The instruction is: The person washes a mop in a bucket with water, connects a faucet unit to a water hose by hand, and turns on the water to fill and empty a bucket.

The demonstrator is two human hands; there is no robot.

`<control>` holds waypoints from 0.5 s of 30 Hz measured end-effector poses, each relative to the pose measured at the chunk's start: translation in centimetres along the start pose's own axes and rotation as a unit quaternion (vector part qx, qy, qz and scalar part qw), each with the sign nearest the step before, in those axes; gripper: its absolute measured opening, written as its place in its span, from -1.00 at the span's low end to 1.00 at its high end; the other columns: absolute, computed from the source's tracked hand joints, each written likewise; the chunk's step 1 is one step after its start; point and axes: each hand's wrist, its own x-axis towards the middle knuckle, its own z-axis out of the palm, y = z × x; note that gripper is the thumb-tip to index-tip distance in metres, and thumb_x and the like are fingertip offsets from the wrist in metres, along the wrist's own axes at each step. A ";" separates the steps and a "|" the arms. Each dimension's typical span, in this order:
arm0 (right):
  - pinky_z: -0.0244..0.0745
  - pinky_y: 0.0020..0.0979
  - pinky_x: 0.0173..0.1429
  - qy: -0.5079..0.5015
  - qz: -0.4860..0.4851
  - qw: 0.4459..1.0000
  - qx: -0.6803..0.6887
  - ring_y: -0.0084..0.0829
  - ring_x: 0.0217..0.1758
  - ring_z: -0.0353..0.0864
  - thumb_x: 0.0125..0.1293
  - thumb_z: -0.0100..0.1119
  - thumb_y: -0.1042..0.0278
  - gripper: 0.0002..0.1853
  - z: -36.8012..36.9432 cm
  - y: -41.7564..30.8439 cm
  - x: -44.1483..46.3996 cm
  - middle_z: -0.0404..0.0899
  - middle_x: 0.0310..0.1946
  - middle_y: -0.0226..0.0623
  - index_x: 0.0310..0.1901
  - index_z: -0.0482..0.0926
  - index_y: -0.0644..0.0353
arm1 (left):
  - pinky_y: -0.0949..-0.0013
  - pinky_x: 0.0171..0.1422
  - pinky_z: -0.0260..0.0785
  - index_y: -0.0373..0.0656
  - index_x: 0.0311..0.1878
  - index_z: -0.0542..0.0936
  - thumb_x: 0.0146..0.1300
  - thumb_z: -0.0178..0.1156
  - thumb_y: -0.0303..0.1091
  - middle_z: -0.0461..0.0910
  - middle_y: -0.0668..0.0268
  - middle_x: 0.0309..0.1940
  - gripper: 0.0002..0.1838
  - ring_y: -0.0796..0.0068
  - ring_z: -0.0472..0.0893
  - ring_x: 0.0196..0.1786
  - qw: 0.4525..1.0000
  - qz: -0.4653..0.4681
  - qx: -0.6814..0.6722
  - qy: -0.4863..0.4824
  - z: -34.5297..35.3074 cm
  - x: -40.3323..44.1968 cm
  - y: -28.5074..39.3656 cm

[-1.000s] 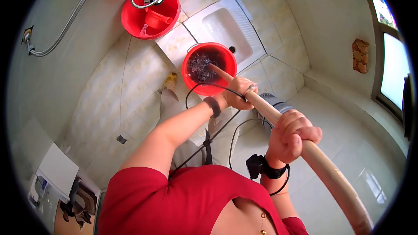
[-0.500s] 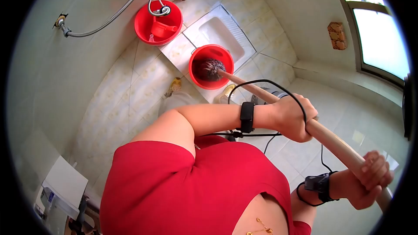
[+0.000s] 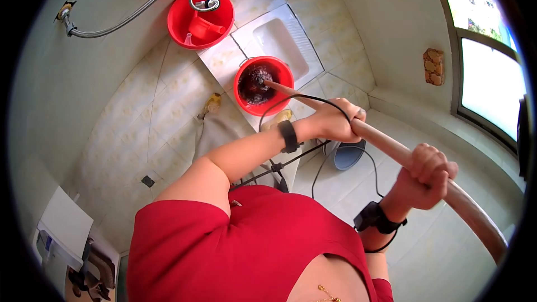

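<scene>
My left hand (image 3: 337, 120) is wrapped round the wooden handle of a mop (image 3: 386, 148), nearer the mop head. Higher up the same handle, my right hand (image 3: 428, 176) is closed in a fist around it. The handle slants down to a red bucket (image 3: 238, 92), where the dark, stringy mop head sits in dark water, partly hidden by it. Black bands circle both wrists, and a loose black cable loops over my left hand.
Behind the bucket lies a white squat toilet (image 3: 285, 45) set in the tiled floor. Another red bucket (image 3: 174, 25) holds a red dipper (image 3: 206, 29) and a shower head with a metal hose. A blue-grey bucket (image 3: 349, 156) stands beyond my left forearm. A window (image 3: 492, 78) is at right.
Both hands have moved leftward and up in the view along with the mop handle. The mop head now sits lower in the dark water. The blue-grey bucket has come into clearer view.
</scene>
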 end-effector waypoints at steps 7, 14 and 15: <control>0.19 -0.52 -0.62 -0.008 -0.003 1.000 -0.028 -0.56 -0.75 0.20 0.18 -0.07 0.42 -0.83 0.8 12.8 -2.1 0.22 -0.76 -0.44 -0.50 0.19 0.15 | 0.18 -0.38 0.33 -0.14 -0.63 0.40 -0.20 0.17 -0.36 0.45 0.20 -0.66 -0.85 0.08 0.48 -0.50 0.981 0.038 0.105 0.157 -1.3 -1.1 -12.0; 0.10 -0.56 -0.62 0.025 0.018 0.999 -0.027 -0.59 -0.72 0.10 0.13 -0.09 0.42 -0.88 3.1 19.4 0.7 0.18 -0.73 -0.45 -0.50 0.21 0.15 | 0.22 -0.36 0.36 -0.15 -0.58 0.42 -0.33 0.23 -0.30 0.47 0.16 -0.64 -0.78 0.07 0.50 -0.46 0.986 -0.002 0.039 0.162 -4.0 0.4 -17.7; 0.16 -0.55 -0.61 0.018 0.010 1.000 -0.011 -0.56 -0.72 0.20 0.13 0.00 0.43 -0.84 3.8 19.5 0.5 0.24 -0.73 -0.41 -0.50 0.22 0.17 | 0.22 -0.36 0.36 -0.15 -0.56 0.43 -0.32 0.23 -0.31 0.47 0.16 -0.63 -0.78 0.07 0.50 -0.46 0.984 0.011 0.057 0.168 -4.5 -0.2 -17.8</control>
